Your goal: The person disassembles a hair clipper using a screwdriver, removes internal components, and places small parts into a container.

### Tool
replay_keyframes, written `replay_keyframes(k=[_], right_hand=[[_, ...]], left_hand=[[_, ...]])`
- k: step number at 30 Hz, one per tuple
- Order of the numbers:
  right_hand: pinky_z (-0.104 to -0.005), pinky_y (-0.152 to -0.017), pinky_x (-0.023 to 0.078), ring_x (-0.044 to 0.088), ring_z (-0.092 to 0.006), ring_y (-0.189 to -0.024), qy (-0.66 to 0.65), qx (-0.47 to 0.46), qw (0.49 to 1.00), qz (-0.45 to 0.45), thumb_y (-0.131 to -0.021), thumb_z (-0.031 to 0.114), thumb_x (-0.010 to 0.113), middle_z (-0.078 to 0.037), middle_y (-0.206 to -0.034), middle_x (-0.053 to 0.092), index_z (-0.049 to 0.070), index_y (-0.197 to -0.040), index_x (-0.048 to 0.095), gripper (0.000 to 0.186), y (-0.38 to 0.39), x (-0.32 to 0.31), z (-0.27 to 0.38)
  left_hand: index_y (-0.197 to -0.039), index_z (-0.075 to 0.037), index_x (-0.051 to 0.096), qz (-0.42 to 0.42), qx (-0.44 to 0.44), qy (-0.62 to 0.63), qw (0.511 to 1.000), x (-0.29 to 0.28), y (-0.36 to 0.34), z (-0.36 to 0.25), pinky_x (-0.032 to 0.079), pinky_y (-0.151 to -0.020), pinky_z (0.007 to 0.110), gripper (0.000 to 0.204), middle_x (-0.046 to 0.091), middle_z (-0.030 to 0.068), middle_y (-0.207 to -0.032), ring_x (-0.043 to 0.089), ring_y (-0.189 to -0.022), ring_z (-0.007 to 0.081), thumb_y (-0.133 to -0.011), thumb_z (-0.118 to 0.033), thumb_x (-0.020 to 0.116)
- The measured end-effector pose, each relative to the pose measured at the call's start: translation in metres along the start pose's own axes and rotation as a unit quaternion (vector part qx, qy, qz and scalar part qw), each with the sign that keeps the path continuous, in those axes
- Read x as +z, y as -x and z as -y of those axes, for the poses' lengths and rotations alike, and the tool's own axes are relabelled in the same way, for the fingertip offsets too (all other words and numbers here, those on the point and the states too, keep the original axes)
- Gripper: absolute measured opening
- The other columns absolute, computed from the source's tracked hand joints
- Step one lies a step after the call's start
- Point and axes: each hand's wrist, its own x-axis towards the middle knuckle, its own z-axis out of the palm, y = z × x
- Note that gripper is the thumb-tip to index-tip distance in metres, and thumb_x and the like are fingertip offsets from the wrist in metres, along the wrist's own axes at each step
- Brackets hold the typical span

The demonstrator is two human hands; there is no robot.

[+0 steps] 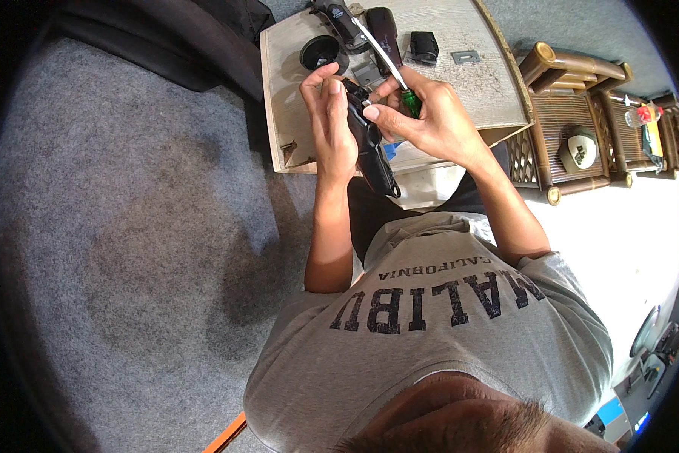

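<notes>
My left hand (332, 132) is closed along the side of a black, elongated device that looks like a hair clipper (369, 146), with a small loop at its near end. It is tilted, its far end up by my fingertips. My right hand (443, 121) grips a screwdriver (410, 103) by its green handle, and the long metal shaft points away over the table. My right thumb and a finger meet at the device's upper end; the small part between them is hard to make out. Both hands are above the near edge of the wooden table (475, 94).
On the table are a round black cup (320, 53), dark hand-held devices (344, 26), a small black part (424, 47) and a flat metal plate (466, 57). Bamboo furniture (573, 113) stands at right, with a cap (580, 151) on it. Black cloth (166, 34) lies at far left.
</notes>
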Motion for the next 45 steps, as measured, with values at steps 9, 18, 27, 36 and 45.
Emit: replay_keyframes(k=[9, 18, 27, 36, 45], right_hand=[[-0.0241, -0.057, 0.049, 0.064, -0.0063, -0.061, 0.007, -0.003, 1.0, -0.01, -0.094, 0.026, 0.081, -0.004, -0.066, 0.07, -0.002, -0.104, 0.069, 0.032, -0.0001, 0.0005, -0.0009], [-0.0247, -0.06, 0.053, 0.068, -0.0076, -0.065, 0.038, 0.005, 0.999, -0.01, -0.093, 0.024, 0.081, -0.005, -0.069, 0.071, -0.002, -0.099, 0.067, 0.03, -0.0007, -0.0009, -0.0033], [-0.0249, -0.058, 0.051, 0.066, -0.0065, -0.064, 0.012, 0.0, 1.0, -0.012, -0.094, 0.024, 0.081, -0.005, -0.067, 0.07, -0.001, -0.097, 0.065, 0.03, -0.0008, -0.0002, -0.0025], [-0.0237, -0.055, 0.047, 0.061, -0.0045, -0.06, 0.019, -0.009, 1.0, -0.02, -0.095, 0.023, 0.079, -0.003, -0.064, 0.068, -0.001, -0.099, 0.066, 0.028, -0.0011, 0.0011, -0.0037], [-0.0234, -0.055, 0.046, 0.06, -0.0039, -0.059, 0.024, -0.01, 1.0, -0.011, -0.095, 0.023, 0.079, -0.002, -0.064, 0.068, -0.002, -0.1, 0.068, 0.027, -0.0007, 0.0002, 0.0024]], left_hand=[[-0.136, -0.003, 0.047, -0.029, -0.002, 0.019, 0.999, 0.0014, -0.0001, -0.0001, 0.037, -0.09, 0.025, 0.036, 0.044, 0.0003, -0.109, 0.041, -0.094, 0.0084, -0.114, -0.032, 0.043], [-0.136, -0.004, 0.047, -0.024, -0.013, 0.047, 0.999, -0.0006, -0.0001, 0.0025, 0.037, -0.092, 0.025, 0.034, 0.046, 0.0015, -0.12, 0.043, -0.101, 0.0088, -0.114, -0.029, 0.044], [-0.136, -0.004, 0.046, 0.001, -0.006, 0.018, 1.0, -0.0017, 0.0007, 0.0023, 0.038, -0.092, 0.026, 0.036, 0.049, 0.0021, -0.108, 0.045, -0.097, 0.0096, -0.114, -0.032, 0.044], [-0.136, -0.004, 0.045, 0.003, -0.004, 0.016, 1.0, 0.0015, 0.0006, -0.0027, 0.037, -0.09, 0.026, 0.036, 0.049, 0.0026, -0.109, 0.045, -0.096, 0.0097, -0.114, -0.032, 0.044], [-0.136, -0.004, 0.046, -0.004, -0.006, 0.026, 1.0, -0.0018, 0.0004, 0.0049, 0.038, -0.09, 0.025, 0.034, 0.048, 0.0014, -0.108, 0.044, -0.095, 0.0092, -0.114, -0.031, 0.043]])
